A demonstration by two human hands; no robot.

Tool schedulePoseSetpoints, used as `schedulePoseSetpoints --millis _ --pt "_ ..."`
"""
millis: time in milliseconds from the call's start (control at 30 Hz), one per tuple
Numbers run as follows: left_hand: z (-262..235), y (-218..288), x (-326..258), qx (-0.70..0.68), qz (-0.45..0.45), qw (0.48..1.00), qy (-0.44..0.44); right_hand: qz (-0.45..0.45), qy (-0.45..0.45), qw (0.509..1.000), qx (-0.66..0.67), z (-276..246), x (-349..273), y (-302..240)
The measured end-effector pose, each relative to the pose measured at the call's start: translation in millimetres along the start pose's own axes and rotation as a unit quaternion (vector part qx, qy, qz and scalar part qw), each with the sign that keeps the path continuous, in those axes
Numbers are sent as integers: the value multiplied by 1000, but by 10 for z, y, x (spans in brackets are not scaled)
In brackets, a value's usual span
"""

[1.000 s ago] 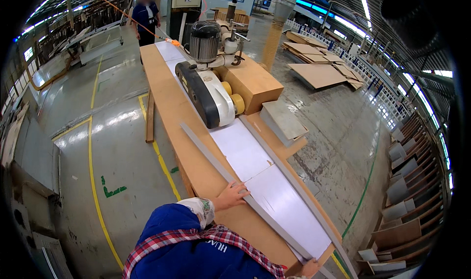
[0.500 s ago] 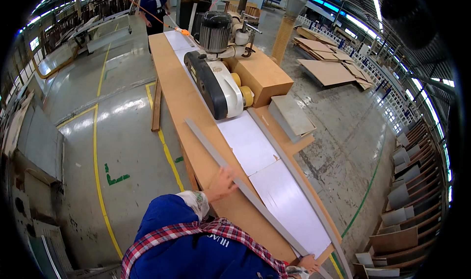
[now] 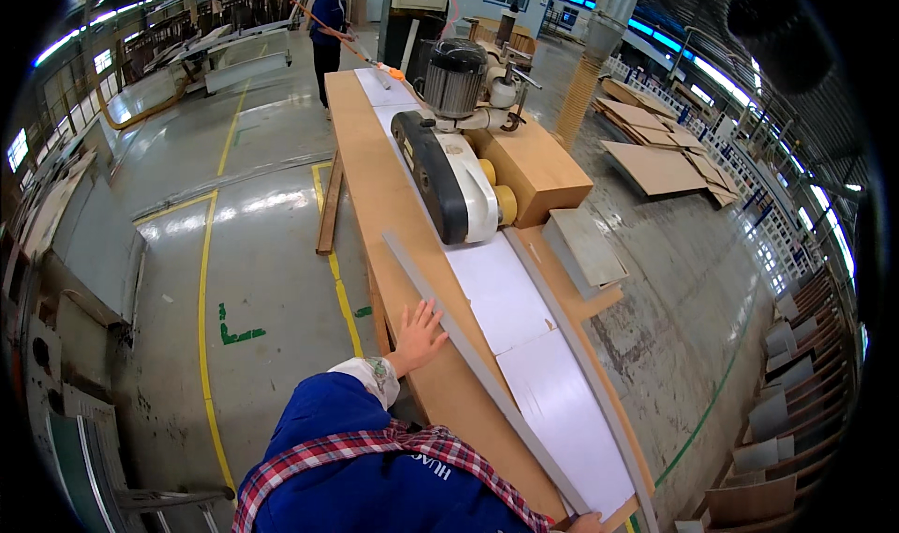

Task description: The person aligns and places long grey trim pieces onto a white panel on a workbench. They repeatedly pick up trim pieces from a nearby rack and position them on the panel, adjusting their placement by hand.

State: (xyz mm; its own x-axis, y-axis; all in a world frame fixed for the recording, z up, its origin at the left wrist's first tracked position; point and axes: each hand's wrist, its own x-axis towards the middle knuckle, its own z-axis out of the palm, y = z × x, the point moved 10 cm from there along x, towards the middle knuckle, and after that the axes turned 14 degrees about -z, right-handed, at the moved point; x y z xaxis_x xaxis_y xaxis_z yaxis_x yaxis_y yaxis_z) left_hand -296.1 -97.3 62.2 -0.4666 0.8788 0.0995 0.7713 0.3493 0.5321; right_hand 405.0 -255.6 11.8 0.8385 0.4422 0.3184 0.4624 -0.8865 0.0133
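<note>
A long, narrow grey strip [image 3: 501,395] lies at a slant along the wooden worktable [image 3: 375,172], partly beside the white sliding surface [image 3: 548,374]. My left hand [image 3: 419,339] is open, fingers spread, palm down on the table, with its fingertips at the strip's left edge. At the strip's near end my right hand [image 3: 587,524] is closed on it; the lower frame edge cuts off most of this hand. A second grey strip [image 3: 582,360] runs along the right side of the white surface, toward the black-and-white roller feeder [image 3: 448,177].
A motor [image 3: 456,79] tops the feeder, beside a wooden box [image 3: 538,172]. Grey-white panels [image 3: 585,247] rest at the table's right side. A co-worker [image 3: 330,32] stands at the far end, hands near another grey piece [image 3: 379,79]. Racks of boards [image 3: 773,439] stand right.
My left hand's fingers have spread out beside the strip. The whole scene has shifted right and down in view. A grey piece now shows on the white surface near the co-worker.
</note>
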Motion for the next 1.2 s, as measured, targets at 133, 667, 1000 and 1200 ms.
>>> schedulePoseSetpoints --millis 133,667,1000,1200 --pt "80 70 -38 42 38 998 8 -9 2 1000 1 16 19 -38" --pt "-270 -889 635 18 -141 971 190 -46 -6 999 -13 -121 -96 -270" --pt "120 -1277 1236 162 -101 980 51 -70 -17 997 -32 -252 -143 -459" --pt "173 -1424 1184 102 -128 984 69 -84 -25 995 -36 -254 -152 -593"
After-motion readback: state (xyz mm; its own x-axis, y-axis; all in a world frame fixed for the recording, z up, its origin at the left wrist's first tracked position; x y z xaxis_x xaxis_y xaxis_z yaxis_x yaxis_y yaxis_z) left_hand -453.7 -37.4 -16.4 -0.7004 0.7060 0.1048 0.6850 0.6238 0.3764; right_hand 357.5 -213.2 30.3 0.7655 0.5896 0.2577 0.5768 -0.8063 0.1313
